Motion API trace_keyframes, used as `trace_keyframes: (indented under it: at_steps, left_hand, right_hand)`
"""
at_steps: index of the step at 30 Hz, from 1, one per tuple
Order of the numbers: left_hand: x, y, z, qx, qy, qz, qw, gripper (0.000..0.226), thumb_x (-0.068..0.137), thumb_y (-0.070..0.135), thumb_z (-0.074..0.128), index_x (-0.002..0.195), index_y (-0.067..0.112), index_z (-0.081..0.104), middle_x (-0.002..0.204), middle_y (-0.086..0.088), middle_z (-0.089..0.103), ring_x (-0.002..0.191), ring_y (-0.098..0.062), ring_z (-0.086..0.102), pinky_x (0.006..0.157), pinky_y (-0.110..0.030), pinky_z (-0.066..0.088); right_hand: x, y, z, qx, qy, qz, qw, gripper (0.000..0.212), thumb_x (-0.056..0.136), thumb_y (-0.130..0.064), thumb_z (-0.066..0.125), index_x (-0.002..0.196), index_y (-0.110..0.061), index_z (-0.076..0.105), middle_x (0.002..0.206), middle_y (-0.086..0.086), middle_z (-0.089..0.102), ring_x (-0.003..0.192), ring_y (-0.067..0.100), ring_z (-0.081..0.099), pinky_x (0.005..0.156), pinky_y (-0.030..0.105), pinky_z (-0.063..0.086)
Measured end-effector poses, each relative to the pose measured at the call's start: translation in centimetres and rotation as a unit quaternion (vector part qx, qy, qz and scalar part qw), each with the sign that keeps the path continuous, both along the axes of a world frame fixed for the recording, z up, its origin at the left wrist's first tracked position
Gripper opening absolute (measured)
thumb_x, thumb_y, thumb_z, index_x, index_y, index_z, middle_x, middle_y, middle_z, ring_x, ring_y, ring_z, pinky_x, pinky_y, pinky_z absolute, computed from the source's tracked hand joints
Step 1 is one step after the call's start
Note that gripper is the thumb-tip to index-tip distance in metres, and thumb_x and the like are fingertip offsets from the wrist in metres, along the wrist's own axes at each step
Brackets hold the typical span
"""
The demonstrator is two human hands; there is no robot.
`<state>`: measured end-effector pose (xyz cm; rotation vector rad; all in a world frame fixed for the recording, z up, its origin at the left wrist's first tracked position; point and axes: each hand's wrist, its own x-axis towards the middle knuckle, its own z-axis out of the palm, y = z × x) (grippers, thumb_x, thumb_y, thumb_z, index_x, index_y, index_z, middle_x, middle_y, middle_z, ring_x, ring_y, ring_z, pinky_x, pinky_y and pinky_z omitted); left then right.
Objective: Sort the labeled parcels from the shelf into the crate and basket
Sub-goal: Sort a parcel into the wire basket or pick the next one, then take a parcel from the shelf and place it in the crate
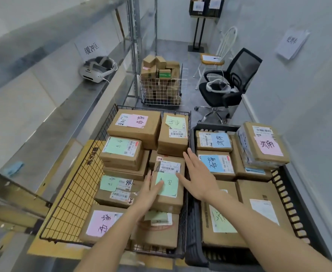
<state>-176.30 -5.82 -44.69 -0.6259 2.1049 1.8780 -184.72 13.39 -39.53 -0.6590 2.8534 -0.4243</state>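
Observation:
A black wire basket (pixel 76 185) on the left holds several cardboard parcels with green and pink labels. A black plastic crate (pixel 290 189) on the right holds parcels with blue, pink and white labels. A green-labelled parcel (pixel 169 185) lies on top in the basket's right side. My left hand (pixel 151 191) rests with straight fingers on its left edge and label. My right hand (pixel 198 173) is spread flat over the parcel's right edge, above the basket's rim. Neither hand grips anything.
A metal shelf (pixel 67 114) runs along the left, with a white headset (pixel 97 68) on it. Behind stand a white wire cart (pixel 161 91) full of small boxes, a black office chair (pixel 226 83) and a white chair (pixel 218 54).

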Motion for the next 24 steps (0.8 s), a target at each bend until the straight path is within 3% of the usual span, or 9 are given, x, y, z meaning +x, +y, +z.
trace_keyframes:
  at_steps: [2, 5, 8, 13, 24]
  left_hand:
    - [0.5, -0.8, 1.4, -0.051, 0.024, -0.015, 0.998, 0.082, 0.095, 0.053, 0.062, 0.16, 0.04, 0.013, 0.159, 0.011, 0.032, 0.148, -0.016, 0.031, 0.119, -0.041, 0.029]
    - [1.4, -3.6, 3.6, -0.214, 0.076, -0.041, 0.973, 0.075, 0.094, 0.065, 0.054, 0.158, 0.043, 0.021, 0.162, 0.016, 0.028, 0.148, -0.014, 0.03, 0.118, -0.048, 0.032]
    - [1.9, -6.5, 7.4, -0.312, 0.096, -0.021, 0.945, 0.074, 0.094, 0.068, 0.048, 0.157, 0.038, 0.026, 0.163, 0.01, 0.031, 0.149, -0.018, 0.032, 0.117, -0.051, 0.034]
    - [4.1, -10.3, 14.7, -0.397, 0.145, -0.004, 0.906, 0.074, 0.091, 0.064, 0.058, 0.155, 0.035, 0.033, 0.162, 0.007, 0.035, 0.146, -0.017, 0.036, 0.116, -0.049, 0.037]
    - [21.2, -13.4, 30.7, -0.56, 0.125, 0.159, 0.804, 0.084, 0.088, 0.073, 0.054, 0.158, 0.032, 0.03, 0.162, 0.005, 0.034, 0.146, -0.019, 0.036, 0.116, -0.04, 0.034]
  right_hand:
    - [-0.1, 0.3, 0.9, 0.033, -0.011, 0.005, 0.999, 0.082, 0.099, -0.064, 0.041, 0.163, -0.025, 0.007, 0.169, -0.01, -0.009, 0.155, 0.012, 0.002, 0.124, 0.033, 0.014]
    - [0.7, 0.0, 2.9, 0.056, -0.014, 0.005, 0.998, 0.083, 0.097, -0.063, 0.046, 0.162, -0.026, 0.012, 0.17, -0.009, 0.0, 0.155, 0.014, 0.007, 0.125, 0.036, 0.018]
    - [2.2, -1.0, 5.9, 0.061, -0.004, 0.013, 0.998, 0.082, 0.097, -0.062, 0.049, 0.162, -0.027, 0.014, 0.169, -0.009, 0.004, 0.155, 0.014, 0.009, 0.124, 0.037, 0.019]
    - [4.7, -3.7, 12.2, 0.05, 0.045, 0.043, 0.997, 0.08, 0.096, -0.065, 0.048, 0.16, -0.025, 0.021, 0.168, -0.003, 0.018, 0.152, 0.022, 0.023, 0.122, 0.039, 0.024]
    - [12.6, -12.5, 26.6, -0.048, 0.14, 0.241, 0.959, 0.084, 0.095, -0.068, 0.047, 0.162, -0.029, 0.015, 0.169, -0.005, 0.013, 0.153, 0.019, 0.02, 0.123, 0.044, 0.024]
